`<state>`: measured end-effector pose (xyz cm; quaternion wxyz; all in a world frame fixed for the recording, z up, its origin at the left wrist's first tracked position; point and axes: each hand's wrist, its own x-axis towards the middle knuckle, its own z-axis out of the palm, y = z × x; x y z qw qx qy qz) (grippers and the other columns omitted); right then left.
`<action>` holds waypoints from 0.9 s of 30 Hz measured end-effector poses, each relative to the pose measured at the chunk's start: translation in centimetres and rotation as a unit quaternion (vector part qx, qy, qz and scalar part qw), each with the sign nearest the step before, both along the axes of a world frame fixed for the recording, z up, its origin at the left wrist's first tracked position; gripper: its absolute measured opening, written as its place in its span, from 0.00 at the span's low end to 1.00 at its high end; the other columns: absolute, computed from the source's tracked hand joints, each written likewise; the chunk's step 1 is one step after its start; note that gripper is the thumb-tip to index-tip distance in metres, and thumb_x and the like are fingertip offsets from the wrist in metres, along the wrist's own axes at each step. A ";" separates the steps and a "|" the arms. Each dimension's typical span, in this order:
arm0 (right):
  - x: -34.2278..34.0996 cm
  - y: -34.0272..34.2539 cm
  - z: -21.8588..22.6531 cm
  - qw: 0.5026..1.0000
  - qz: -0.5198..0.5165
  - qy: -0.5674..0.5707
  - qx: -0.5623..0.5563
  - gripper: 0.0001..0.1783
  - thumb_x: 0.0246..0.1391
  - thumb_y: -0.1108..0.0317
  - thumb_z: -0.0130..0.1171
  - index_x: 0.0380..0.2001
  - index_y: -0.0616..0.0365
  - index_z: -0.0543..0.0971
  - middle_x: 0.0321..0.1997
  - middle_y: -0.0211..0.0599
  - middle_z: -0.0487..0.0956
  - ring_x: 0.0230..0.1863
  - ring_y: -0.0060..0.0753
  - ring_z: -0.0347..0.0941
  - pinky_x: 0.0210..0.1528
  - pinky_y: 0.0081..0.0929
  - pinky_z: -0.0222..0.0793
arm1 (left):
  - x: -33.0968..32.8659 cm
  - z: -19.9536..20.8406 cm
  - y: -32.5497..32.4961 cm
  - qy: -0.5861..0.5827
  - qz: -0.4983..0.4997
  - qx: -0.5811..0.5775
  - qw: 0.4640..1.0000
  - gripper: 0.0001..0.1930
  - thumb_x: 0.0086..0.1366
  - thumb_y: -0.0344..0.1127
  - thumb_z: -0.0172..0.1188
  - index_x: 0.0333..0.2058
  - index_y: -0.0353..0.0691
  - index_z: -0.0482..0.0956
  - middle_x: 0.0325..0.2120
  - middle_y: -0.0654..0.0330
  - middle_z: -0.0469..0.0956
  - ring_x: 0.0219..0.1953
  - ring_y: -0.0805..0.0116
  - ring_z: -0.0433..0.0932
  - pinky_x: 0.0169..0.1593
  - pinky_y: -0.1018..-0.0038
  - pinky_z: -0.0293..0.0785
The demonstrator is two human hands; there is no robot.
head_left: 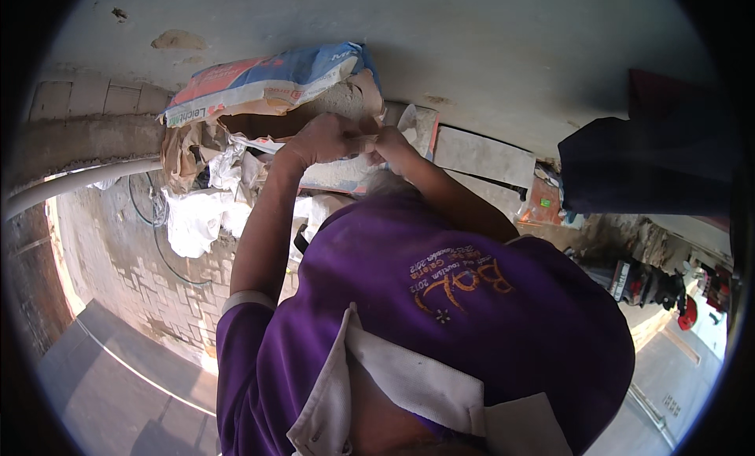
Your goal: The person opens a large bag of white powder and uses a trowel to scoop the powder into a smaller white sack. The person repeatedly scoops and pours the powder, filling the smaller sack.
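My left hand (321, 139) and my right hand (395, 149) meet in front of a torn paper sack (259, 82), with fingers closed in a pinch. Something small and pale shows between them; I cannot make out what it is. Blue, red and white in colour, the sack lies on its side against the wall. Its torn mouth faces me, with grey powder (334, 102) visible inside. Just beneath the hands is another pale, dusty surface (330, 175), partly covered by my arms and purple shirt.
Crumpled white plastic bags (193, 220) and brown paper (182, 149) lie left of the sack. A pale pipe (86, 184) runs along the left. Grey boards (480, 157) lean by the wall at right. Dark cloth (645, 169) hangs farther right. A thin hose (161, 247) crosses the paving.
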<state>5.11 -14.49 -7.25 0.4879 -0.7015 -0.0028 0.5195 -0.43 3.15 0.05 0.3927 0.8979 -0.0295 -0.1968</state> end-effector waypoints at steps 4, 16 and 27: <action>2.6 -1.2 1.0 0.933 0.099 -0.323 -0.125 0.27 0.54 0.47 0.57 0.24 0.66 0.80 0.23 0.53 0.79 0.30 0.51 0.79 0.34 0.43 0.71 | 2.7 1.4 1.1 0.202 0.161 -0.235 0.937 0.27 0.58 0.56 0.62 0.38 0.32 0.81 0.28 0.51 0.81 0.32 0.64 0.81 0.41 0.71 0.75; 2.0 0.2 -3.1 0.936 0.035 -0.332 -0.109 0.23 0.45 0.52 0.62 0.24 0.68 0.80 0.26 0.61 0.78 0.34 0.59 0.78 0.38 0.43 0.73 | 4.5 -2.0 -4.0 0.082 -0.028 0.213 0.973 0.19 0.55 0.45 0.57 0.35 0.32 0.81 0.38 0.41 0.80 0.45 0.49 0.80 0.50 0.61 0.74; 2.3 1.7 -1.8 0.987 -0.032 -0.155 -0.034 0.13 0.52 0.68 0.56 0.25 0.71 0.78 0.17 0.45 0.77 0.18 0.37 0.77 0.20 0.32 0.72 | 2.7 -1.8 -2.7 -0.116 -0.209 0.354 0.904 0.15 0.51 0.40 0.66 0.32 0.34 0.81 0.27 0.47 0.81 0.35 0.54 0.82 0.40 0.63 0.78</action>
